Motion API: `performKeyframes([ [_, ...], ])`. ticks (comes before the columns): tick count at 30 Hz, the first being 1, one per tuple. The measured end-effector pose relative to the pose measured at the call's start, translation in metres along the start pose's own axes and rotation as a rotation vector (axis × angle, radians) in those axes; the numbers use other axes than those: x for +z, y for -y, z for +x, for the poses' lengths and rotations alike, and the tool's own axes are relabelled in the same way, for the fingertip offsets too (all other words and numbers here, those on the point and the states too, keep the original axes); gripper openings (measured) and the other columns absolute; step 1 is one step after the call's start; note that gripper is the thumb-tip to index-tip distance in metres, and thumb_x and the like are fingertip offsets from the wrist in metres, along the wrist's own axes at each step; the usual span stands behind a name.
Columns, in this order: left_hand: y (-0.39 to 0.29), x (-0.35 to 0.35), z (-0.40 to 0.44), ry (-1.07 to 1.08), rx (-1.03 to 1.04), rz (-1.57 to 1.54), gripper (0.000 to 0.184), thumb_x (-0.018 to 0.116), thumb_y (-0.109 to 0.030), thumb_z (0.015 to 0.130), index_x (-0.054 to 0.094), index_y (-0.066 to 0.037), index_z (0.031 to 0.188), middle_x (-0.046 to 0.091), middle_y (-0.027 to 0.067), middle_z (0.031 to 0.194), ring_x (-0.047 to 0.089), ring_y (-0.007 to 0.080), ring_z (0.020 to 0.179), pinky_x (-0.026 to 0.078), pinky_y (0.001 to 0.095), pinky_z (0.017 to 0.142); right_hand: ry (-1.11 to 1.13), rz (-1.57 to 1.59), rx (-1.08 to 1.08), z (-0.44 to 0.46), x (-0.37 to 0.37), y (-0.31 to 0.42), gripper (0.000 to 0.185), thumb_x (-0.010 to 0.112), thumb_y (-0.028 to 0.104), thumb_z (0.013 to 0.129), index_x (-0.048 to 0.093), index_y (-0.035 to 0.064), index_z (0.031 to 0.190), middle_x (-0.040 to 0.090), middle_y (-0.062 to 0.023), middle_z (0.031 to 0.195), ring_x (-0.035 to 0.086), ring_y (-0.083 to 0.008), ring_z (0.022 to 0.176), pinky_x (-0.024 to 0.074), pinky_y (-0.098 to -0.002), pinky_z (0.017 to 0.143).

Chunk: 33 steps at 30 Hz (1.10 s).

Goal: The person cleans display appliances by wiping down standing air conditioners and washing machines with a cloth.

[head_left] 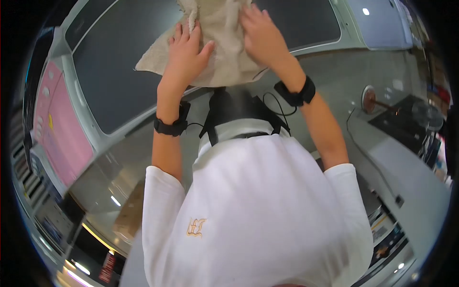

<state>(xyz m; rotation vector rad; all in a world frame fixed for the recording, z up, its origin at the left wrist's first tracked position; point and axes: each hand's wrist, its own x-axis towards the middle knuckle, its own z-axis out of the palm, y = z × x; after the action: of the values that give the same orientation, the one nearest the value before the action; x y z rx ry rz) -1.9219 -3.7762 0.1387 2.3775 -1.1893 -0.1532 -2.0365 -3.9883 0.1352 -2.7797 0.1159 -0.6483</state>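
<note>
Obs: beige, coarse-woven, irregular cloth (224,57) lies on dark grey, flat-topped table (110,71) w/ pale rounded rim, in front of wearer; near edge reaches the rim, far end cut off by top of view.

Left hand (187,53): palm down on L part of cloth, fingers slightly spread, thumb out to side; not gripping, approx. flat. Right hand (262,38): on R edge of cloth, fingers pointing away & close together; can't tell if pinching fabric or just resting, fingertips partly out of view.

Progress (judgement): part-way. Done: cloth is on table, both hands in contact, lower L corner spread out to a point. Left: cloth not flat, ridges run lengthwise btwn hands, raised fold w/ frayed edge just beyond L fingers. Far end unknown, b/c out of view.

Misc: black, band-like wrist straps (170,123), one per wrist; pink, glossy panel (69,129) at far L.
</note>
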Motion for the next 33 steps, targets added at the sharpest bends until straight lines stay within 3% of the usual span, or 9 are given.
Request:
performKeyframes([
  [6,-0.025,0.022,-0.079,-0.171,-0.365,0.381,0.070,0.049,-0.055,0.102,0.034,-0.022,0.163,0.032,0.0147,0.167,0.020,0.0453,0.155,0.012,0.0832,0.109,0.057,-0.067,-0.202,-0.038,-0.022,-0.013,0.044,0.057,0.006,0.088,0.064,0.0055,0.132,0.057,-0.0124,0.147,0.050,-0.0364,0.139,0.0388,-0.0587,0.115],
  [8,-0.026,0.023,-0.087,-0.201,-0.405,0.402,0.069,0.047,-0.056,0.103,0.033,-0.026,0.163,0.029,0.0138,0.169,0.020,0.0483,0.154,0.012,0.0836,0.108,0.050,-0.112,-0.248,-0.036,-0.022,-0.026,0.045,0.058,0.007,0.089,0.064,0.0073,0.133,0.056,-0.0111,0.148,0.049,-0.0355,0.140,0.0386,-0.0593,0.115],
  [9,-0.026,0.025,-0.088,-0.215,-0.421,0.414,0.068,0.046,-0.056,0.103,0.033,-0.028,0.163,0.028,0.0133,0.169,0.020,0.0498,0.154,0.013,0.0838,0.108,0.099,0.000,-0.217,-0.026,-0.042,-0.014,0.045,0.057,0.006,0.087,0.062,-0.0018,0.130,0.057,-0.0242,0.142,0.050,-0.0441,0.136,0.0371,-0.0608,0.114],
  [12,-0.028,0.031,-0.077,-0.238,-0.493,0.455,0.065,0.044,-0.057,0.103,0.034,-0.031,0.162,0.026,0.0130,0.170,0.019,0.0535,0.152,0.014,0.0825,0.109,0.122,-0.010,-0.217,-0.019,-0.026,-0.015,0.051,0.056,0.005,0.087,0.056,-0.0015,0.138,0.056,-0.0222,0.144,0.048,-0.0442,0.139,0.0358,-0.0604,0.115],
  [21,-0.022,0.047,-0.085,-0.403,-0.382,0.444,0.067,0.050,-0.045,0.102,0.041,-0.009,0.158,0.038,0.0232,0.161,0.033,0.0509,0.147,0.027,0.0660,0.118,0.161,0.040,-0.334,-0.055,-0.020,0.003,0.050,0.058,0.008,0.094,0.057,0.0140,0.144,0.051,-0.0040,0.155,0.045,-0.0339,0.145,0.0325,-0.0604,0.118],
  [27,-0.011,0.035,-0.097,-0.319,-0.288,0.360,0.067,0.050,-0.044,0.104,0.038,-0.008,0.159,0.035,0.0260,0.162,0.031,0.0496,0.149,0.026,0.0656,0.118,0.215,-0.152,-0.404,-0.020,-0.013,-0.014,0.053,0.058,0.007,0.093,0.057,0.0186,0.145,0.052,0.0017,0.155,0.045,-0.0303,0.146,0.0317,-0.0608,0.119],
  [30,0.014,0.026,-0.094,-0.278,-0.231,0.359,0.069,0.050,-0.047,0.104,0.037,-0.009,0.160,0.035,0.0246,0.163,0.029,0.0460,0.151,0.025,0.0679,0.117,0.127,-0.295,-0.470,0.020,-0.001,-0.012,0.054,0.065,0.015,0.089,0.057,0.0126,0.142,0.056,-0.0060,0.149,0.048,-0.0321,0.142,0.0326,-0.0615,0.118],
  [31,0.026,0.022,-0.093,-0.253,-0.265,0.392,0.069,0.050,-0.047,0.104,0.036,-0.011,0.160,0.034,0.0238,0.163,0.029,0.0447,0.152,0.024,0.0691,0.117,0.201,-0.175,-0.440,0.032,-0.013,-0.004,0.055,0.058,0.010,0.087,0.057,-0.0011,0.140,0.056,-0.0201,0.146,0.048,-0.0396,0.141,0.0360,-0.0560,0.117],
  [33,0.048,0.010,-0.088,-0.206,-0.327,0.461,0.069,0.050,-0.048,0.103,0.035,-0.013,0.161,0.034,0.0222,0.164,0.027,0.0423,0.153,0.023,0.0714,0.116,0.206,-0.246,-0.418,0.044,-0.001,0.006,0.054,0.058,0.013,0.087,0.057,-0.0023,0.139,0.057,-0.0210,0.144,0.048,-0.0376,0.141,0.0360,-0.0525,0.118],
])
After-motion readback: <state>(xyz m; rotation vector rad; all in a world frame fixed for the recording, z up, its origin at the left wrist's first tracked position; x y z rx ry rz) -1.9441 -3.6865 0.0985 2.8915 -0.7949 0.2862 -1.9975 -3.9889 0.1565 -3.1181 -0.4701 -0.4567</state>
